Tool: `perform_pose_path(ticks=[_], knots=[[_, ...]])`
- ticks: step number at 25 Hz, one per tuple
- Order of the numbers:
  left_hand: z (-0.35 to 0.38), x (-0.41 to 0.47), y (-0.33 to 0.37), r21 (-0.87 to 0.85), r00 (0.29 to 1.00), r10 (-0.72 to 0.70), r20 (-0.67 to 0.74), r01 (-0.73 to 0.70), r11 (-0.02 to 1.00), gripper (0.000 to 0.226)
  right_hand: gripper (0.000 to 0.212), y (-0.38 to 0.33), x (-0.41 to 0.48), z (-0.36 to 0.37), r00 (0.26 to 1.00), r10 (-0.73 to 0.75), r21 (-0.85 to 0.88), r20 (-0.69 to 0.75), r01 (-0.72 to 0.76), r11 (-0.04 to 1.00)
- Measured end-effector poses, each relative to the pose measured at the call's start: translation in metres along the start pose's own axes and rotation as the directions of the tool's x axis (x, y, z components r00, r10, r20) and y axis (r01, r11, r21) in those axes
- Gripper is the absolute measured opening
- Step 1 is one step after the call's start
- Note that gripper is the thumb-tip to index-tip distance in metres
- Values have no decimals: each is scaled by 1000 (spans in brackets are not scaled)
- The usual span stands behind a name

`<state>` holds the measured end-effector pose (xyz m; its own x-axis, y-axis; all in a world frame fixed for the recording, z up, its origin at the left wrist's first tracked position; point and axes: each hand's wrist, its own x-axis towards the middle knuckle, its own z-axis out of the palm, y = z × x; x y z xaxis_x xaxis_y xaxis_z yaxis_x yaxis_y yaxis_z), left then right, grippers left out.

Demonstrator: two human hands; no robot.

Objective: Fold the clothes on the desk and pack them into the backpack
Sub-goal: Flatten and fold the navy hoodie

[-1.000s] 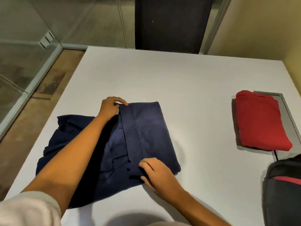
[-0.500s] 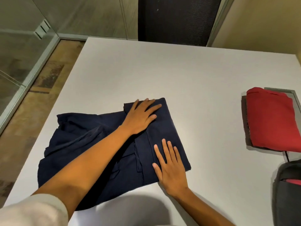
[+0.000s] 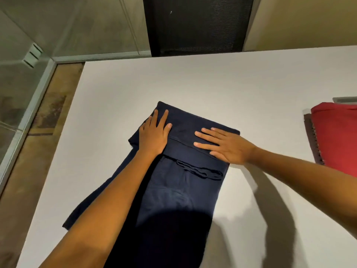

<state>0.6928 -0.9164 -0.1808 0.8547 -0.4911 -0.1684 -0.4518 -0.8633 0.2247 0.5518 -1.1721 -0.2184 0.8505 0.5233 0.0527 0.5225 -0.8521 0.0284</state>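
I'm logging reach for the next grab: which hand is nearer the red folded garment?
Right. The right hand lies flat on the navy garment, on the side toward the red garment; the left hand presses the opposite side.

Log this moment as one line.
step: pressing fold | left hand: flat on navy garment | right hand: flat on same | red garment: folded, aside

both hands press flat on a navy garment (image 3: 179, 190) on a white desk (image 3: 212, 84): left hand (image 3: 153, 135) at its far left corner, right hand (image 3: 225, 147) just right of the left fingertips (image 3: 166, 115). a red garment (image 3: 337, 136) lies well right.
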Motion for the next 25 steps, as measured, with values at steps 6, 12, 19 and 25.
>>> perform_pose_path(ticks=[6, 12, 19, 25], knots=[[-5, 14, -10, 17, 990, -95, -100, 97, 995, 53, 56, 100, 58, -16, 988, 74, -100, 133, -61, 993], [-16, 4, -25, -371, 874, -437, -214, 341, 864, 41, 38, 21, 49, -31, 561, 825, 395, -70, -744, 539], [-55, -4, -21, -612, 820, -569, 52, 477, 631, 39, 23, -30, 49, -72, 85, 933, 763, 351, -603, -232], [-49, -39, -44, -810, 746, -520, 417, 565, 161, 24, 16, -33, 8, -90, 74, 866, 770, 495, -499, -398]])
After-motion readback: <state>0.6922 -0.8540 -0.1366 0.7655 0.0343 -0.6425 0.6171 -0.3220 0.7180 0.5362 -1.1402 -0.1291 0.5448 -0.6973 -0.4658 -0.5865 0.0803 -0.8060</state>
